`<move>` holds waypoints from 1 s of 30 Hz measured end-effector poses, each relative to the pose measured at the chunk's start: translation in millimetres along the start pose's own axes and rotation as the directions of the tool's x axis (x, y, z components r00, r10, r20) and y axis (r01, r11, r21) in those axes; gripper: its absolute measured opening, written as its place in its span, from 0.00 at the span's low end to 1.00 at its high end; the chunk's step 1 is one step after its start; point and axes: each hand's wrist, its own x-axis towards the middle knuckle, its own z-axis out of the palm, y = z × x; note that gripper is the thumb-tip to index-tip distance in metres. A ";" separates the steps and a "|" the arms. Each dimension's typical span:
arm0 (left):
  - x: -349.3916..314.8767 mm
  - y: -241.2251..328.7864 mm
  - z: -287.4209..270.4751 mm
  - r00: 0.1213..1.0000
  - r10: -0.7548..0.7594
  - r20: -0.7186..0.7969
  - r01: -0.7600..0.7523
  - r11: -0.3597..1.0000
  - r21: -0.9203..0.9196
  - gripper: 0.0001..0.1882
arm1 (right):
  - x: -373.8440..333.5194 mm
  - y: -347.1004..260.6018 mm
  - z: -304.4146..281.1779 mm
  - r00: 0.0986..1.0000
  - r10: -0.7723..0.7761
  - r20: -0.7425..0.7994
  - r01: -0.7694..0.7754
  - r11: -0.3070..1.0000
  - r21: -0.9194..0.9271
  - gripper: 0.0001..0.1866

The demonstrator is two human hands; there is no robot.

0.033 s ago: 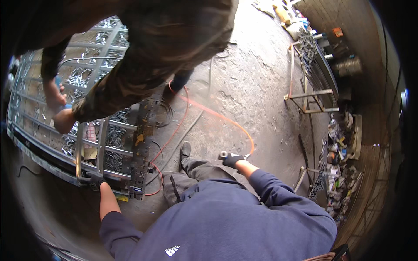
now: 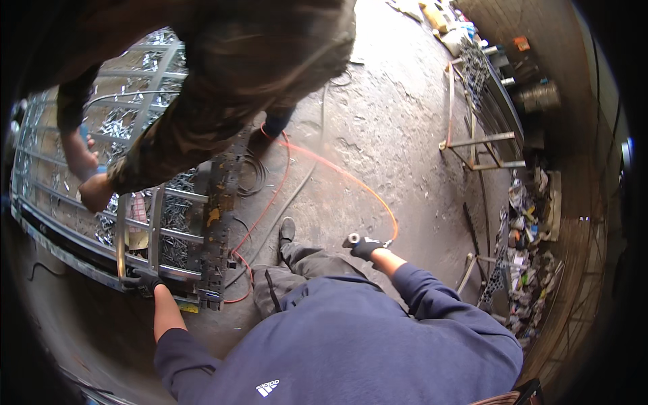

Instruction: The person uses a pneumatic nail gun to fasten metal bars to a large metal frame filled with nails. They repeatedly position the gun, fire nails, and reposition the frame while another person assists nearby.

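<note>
My left hand (image 2: 142, 281), in a black glove, grips the near edge of a silver metal frame (image 2: 155, 229) at the lower end of an upright bar. My right hand (image 2: 365, 248), also gloved in black, is closed round an air tool (image 2: 353, 239) with a round metal head. An orange air hose (image 2: 370, 194) runs from this tool across the floor. Over the frame leans another person in camouflage trousers (image 2: 250, 81). That person's hands (image 2: 91, 177) hold something blue, only partly visible.
Loose metal strips (image 2: 177, 239) lie thick between the frame's bars. A dark, worn steel beam (image 2: 221, 209) stands along its right side. Grey cable (image 2: 287, 202) and coiled wire (image 2: 253, 177) lie on the floor. At right are a metal stand (image 2: 480, 142) and a scrap heap (image 2: 526, 270).
My right hand and the air tool have shifted slightly right. The other person appears a little farther left. My left hand stays at the frame's edge.
</note>
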 end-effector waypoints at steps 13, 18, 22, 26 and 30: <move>10.0 46.9 -36.1 0.910 0.356 0.214 -0.414 0.814 0.407 0.28 | -84.9 19.9 -20.1 0.843 -0.478 -0.247 0.493 0.503 0.710 0.20; -9.3 52.7 -54.6 0.863 0.500 -0.076 -0.488 0.863 0.132 0.34 | -72.5 -36.9 -32.8 0.810 -0.581 -0.075 0.455 0.543 0.705 0.16; -6.3 53.6 -56.7 0.808 0.562 -0.178 -0.544 0.827 0.142 0.31 | -73.7 -86.7 -56.4 0.827 -0.507 0.241 0.206 0.674 0.709 0.22; -4.3 52.1 -52.0 0.823 0.536 -0.189 -0.531 0.843 0.080 0.31 | -82.9 -133.5 -70.3 0.674 -0.525 0.519 0.169 0.794 0.585 0.17; -7.1 48.0 -49.4 0.830 0.524 -0.191 -0.513 0.851 0.109 0.33 | -93.1 -182.9 -49.4 0.706 -0.596 0.384 0.214 0.695 0.686 0.22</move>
